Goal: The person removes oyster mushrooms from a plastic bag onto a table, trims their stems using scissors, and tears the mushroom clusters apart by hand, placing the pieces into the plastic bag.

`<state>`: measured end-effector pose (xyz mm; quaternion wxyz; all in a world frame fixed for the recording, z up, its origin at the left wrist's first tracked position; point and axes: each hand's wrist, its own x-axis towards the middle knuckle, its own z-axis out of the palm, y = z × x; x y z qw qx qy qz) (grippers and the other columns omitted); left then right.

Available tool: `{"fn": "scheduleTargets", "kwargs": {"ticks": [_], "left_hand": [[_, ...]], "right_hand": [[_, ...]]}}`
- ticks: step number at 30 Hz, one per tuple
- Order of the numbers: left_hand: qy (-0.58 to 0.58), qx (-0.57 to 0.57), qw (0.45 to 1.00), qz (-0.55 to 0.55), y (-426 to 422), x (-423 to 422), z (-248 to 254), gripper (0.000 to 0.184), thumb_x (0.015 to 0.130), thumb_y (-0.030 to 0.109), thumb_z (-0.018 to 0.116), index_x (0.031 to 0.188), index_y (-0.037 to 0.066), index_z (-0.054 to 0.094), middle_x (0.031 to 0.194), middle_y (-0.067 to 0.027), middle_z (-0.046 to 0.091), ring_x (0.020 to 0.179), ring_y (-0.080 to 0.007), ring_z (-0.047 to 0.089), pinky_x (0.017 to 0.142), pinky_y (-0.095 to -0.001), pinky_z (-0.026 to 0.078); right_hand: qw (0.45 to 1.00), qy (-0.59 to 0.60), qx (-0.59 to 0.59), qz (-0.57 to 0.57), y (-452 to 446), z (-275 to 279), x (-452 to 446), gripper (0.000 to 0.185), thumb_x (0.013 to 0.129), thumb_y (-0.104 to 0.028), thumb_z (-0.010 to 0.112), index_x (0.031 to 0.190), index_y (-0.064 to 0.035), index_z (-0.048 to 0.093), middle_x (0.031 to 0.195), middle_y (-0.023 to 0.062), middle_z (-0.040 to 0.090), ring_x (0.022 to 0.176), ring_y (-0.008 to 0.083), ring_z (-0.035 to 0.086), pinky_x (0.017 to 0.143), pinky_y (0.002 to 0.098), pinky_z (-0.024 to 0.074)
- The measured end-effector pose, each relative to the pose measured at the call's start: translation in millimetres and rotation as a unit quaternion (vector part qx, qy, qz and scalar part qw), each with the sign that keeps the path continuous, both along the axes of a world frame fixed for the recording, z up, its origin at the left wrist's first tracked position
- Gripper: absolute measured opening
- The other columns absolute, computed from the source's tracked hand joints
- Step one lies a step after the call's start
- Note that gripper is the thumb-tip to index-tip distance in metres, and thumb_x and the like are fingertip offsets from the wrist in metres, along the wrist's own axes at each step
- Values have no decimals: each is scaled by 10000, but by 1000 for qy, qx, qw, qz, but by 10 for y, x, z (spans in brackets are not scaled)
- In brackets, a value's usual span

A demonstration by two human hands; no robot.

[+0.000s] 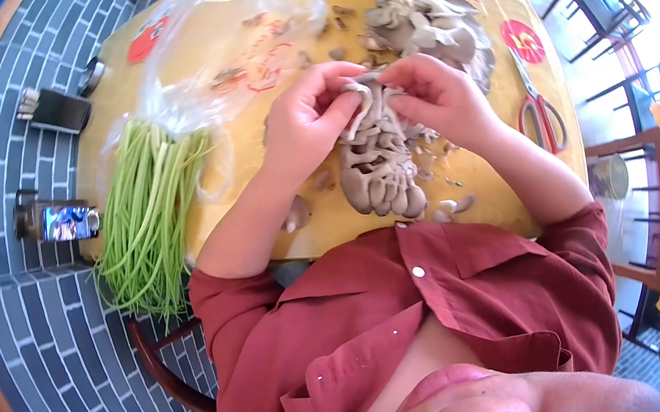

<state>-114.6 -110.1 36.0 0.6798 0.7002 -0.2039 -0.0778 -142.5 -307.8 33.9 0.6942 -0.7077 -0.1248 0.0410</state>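
Observation:
Both hands meet over the table, just above a cluster of grey-brown oyster mushrooms (380, 169). My left hand (315, 114) pinches the left side of a pale oyster mushroom piece (367, 102) between thumb and fingers. The other side of that piece is pinched by my right hand (437, 96). Beyond the right hand lies a larger heap of oyster mushrooms (431, 29), gills and caps showing. Small torn bits and a loose mushroom (294, 214) are scattered around the cluster.
A clear plastic bag (237, 41) spreads across the table's back left. Long green stalks (149, 224) hang over the left edge, near a propped phone (70, 222). Red-handled scissors (541, 119) lie at right, beside a round red item (523, 41). Chairs (609, 19) stand beyond.

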Motion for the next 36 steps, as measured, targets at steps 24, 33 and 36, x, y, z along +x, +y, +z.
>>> {"fn": "scheduleTargets", "kwargs": {"ticks": [24,33,36], "left_hand": [[-133,-129,977,107,148,27,125,130,853,-33,591,937,16,506,766,-66,622,634,-93,610,534,-204,502],[-512,210,750,362,851,745,112,154,790,-43,574,932,-14,520,790,-144,613,665,-252,616,593,-316,517],[-407,378,766,324,852,737,-32,157,778,15,540,932,-17,533,843,-171,578,735,-321,601,642,-373,509]], "right_hand": [[990,-69,75,-93,29,17,-20,143,920,-84,542,1025,8,572,907,54,615,749,103,599,645,206,470],[997,76,7,-25,366,355,580,237,882,-111,573,1063,41,564,915,73,606,780,143,604,667,221,475],[987,153,8,58,639,218,1091,236,878,-113,581,1050,48,566,922,78,606,786,146,604,672,223,480]]}}
